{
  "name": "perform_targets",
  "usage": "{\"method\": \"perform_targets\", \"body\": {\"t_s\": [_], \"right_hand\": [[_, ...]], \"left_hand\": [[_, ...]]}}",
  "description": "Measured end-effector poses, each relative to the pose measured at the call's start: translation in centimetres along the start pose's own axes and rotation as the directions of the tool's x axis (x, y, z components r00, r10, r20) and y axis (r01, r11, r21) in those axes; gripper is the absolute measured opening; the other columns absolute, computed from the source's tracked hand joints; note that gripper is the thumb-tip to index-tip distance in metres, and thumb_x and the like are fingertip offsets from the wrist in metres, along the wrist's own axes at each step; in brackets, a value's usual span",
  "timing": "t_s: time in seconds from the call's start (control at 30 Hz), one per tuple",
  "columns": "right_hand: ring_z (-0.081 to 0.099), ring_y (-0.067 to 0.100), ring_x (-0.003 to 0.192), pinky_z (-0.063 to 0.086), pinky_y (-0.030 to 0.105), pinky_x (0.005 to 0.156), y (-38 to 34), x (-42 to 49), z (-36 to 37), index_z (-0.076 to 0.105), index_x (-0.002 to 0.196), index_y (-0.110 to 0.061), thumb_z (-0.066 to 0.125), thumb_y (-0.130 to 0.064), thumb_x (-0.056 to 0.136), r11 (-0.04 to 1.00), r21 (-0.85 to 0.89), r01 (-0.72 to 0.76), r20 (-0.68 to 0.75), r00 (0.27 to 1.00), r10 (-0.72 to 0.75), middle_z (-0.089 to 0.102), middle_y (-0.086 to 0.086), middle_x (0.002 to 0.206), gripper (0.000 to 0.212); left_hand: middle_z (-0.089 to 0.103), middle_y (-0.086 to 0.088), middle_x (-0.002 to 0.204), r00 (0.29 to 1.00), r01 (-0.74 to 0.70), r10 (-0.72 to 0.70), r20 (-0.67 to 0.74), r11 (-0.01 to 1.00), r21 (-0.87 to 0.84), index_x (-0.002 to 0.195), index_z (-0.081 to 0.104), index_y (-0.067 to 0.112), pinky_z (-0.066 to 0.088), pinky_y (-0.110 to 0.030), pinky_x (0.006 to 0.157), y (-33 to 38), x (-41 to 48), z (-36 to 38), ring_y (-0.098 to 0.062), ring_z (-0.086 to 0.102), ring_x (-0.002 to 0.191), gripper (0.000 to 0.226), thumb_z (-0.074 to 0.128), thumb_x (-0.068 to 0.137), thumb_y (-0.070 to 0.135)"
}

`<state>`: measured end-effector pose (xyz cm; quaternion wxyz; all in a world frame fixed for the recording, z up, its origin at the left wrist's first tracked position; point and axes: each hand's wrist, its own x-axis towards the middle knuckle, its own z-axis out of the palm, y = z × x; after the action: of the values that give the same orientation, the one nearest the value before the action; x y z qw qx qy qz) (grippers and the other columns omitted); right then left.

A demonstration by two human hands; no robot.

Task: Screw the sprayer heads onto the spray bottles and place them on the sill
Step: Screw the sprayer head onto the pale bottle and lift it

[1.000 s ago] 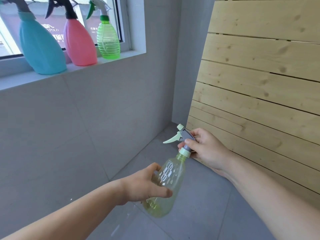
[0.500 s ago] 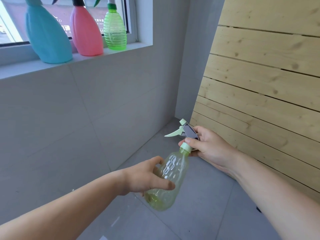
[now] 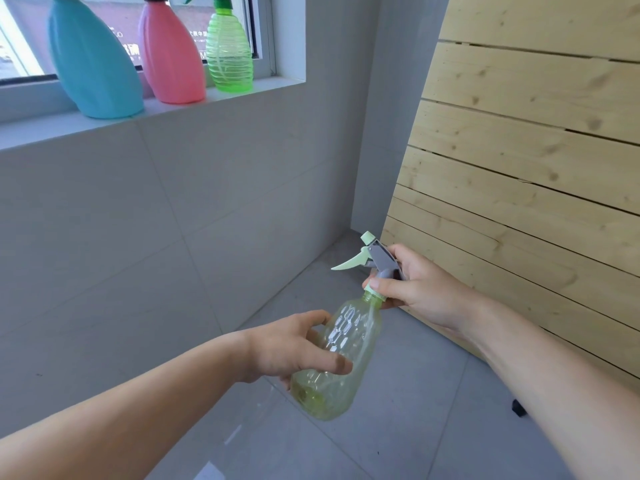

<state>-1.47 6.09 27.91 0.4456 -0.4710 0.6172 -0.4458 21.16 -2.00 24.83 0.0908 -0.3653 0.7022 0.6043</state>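
Note:
I hold a pale yellow-green clear spray bottle (image 3: 346,344) tilted in front of me. My left hand (image 3: 291,348) wraps its body. My right hand (image 3: 415,289) grips the grey and mint sprayer head (image 3: 372,258), which sits on the bottle's neck, thumb on the mint collar. Up on the grey sill (image 3: 221,98) stand three bottles in a row: a teal bottle (image 3: 93,64), a pink bottle (image 3: 171,57) and a green ribbed bottle (image 3: 228,53). Their sprayer heads are cut off by the top of the frame.
A slatted wooden panel (image 3: 519,168) leans against the wall on the right, close behind my right hand. Grey tiled wall (image 3: 156,220) runs below the sill. Grey floor tiles lie below, with a small dark object (image 3: 518,407) beside my right forearm.
My view has tipped down, so the sill bottles sit higher in frame. The held bottle and both hands have barely shifted; my right hand stays on the sprayer head.

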Motion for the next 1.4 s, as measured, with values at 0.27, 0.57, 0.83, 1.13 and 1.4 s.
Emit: {"method": "perform_targets", "body": {"t_s": [0.27, 0.57, 0.83, 1.13, 1.4], "right_hand": [[0.068, 0.012, 0.093, 0.055, 0.021, 0.073, 0.0, -0.2, -0.1, 0.054, 0.122, -0.007, 0.067, -0.001, 0.09, 0.998, 0.052, 0.023, 0.028, 0.999, -0.024, 0.073, 0.01, 0.104, 0.035], [0.066, 0.01, 0.093, 0.054, 0.025, 0.08, -0.5, -0.3, -0.6, 0.049, 0.129, 0.001, 0.065, 0.003, 0.089, 0.995, 0.101, 0.018, 0.132, 0.991, -0.031, 0.068, 0.014, 0.109, 0.043], [0.066, 0.014, 0.101, 0.055, 0.027, 0.081, 0.1, 0.2, -0.7, 0.054, 0.125, -0.005, 0.064, -0.003, 0.09, 0.999, -0.024, 0.032, 0.141, 0.99, -0.028, 0.072, 0.006, 0.099, 0.037], [0.06, 0.011, 0.076, 0.06, 0.039, 0.079, 1.0, 0.6, 0.6, 0.056, 0.106, -0.024, 0.069, -0.058, 0.072, 0.949, -0.307, -0.066, -0.082, 0.996, 0.043, 0.058, -0.009, 0.084, 0.049], [0.066, 0.009, 0.078, 0.049, 0.027, 0.077, 0.4, 0.5, 0.4, 0.064, 0.103, -0.016, 0.071, -0.032, 0.084, 0.989, -0.143, 0.028, -0.03, 0.999, -0.033, 0.073, 0.007, 0.085, 0.026]], "left_hand": [[0.069, -0.014, 0.129, 1.0, 0.0, 0.0, 0.018, 1.0, -0.025, 0.123, 0.064, 0.031, 0.059, -0.048, 0.082, 0.0, -0.2, -0.1, -0.035, 0.075, 0.106, 0.06, 0.087, 0.068, 0.041], [0.074, 0.003, 0.101, 0.996, -0.035, 0.04, 0.08, 0.997, -0.064, 0.124, 0.067, 0.034, 0.054, -0.022, 0.054, 0.1, -0.5, -0.2, -0.01, 0.072, 0.081, 0.061, 0.082, 0.066, 0.044], [0.072, 0.004, 0.095, 0.999, -0.027, 0.029, 0.039, 0.999, -0.037, 0.116, 0.068, 0.035, 0.061, -0.032, 0.067, -0.1, -0.3, -0.1, -0.015, 0.073, 0.084, 0.048, 0.084, 0.071, 0.041], [0.073, -0.01, 0.108, 0.999, -0.026, 0.025, 0.02, 0.999, 0.029, 0.124, 0.065, 0.035, 0.06, -0.054, 0.087, 0.3, -0.3, 0.3, -0.019, 0.07, 0.091, 0.057, 0.084, 0.071, 0.047], [0.076, -0.007, 0.109, 0.999, -0.033, 0.033, 0.022, 0.999, 0.009, 0.12, 0.065, 0.034, 0.062, -0.045, 0.078, 0.2, -0.4, 0.1, -0.029, 0.077, 0.094, 0.051, 0.085, 0.073, 0.043]]}}
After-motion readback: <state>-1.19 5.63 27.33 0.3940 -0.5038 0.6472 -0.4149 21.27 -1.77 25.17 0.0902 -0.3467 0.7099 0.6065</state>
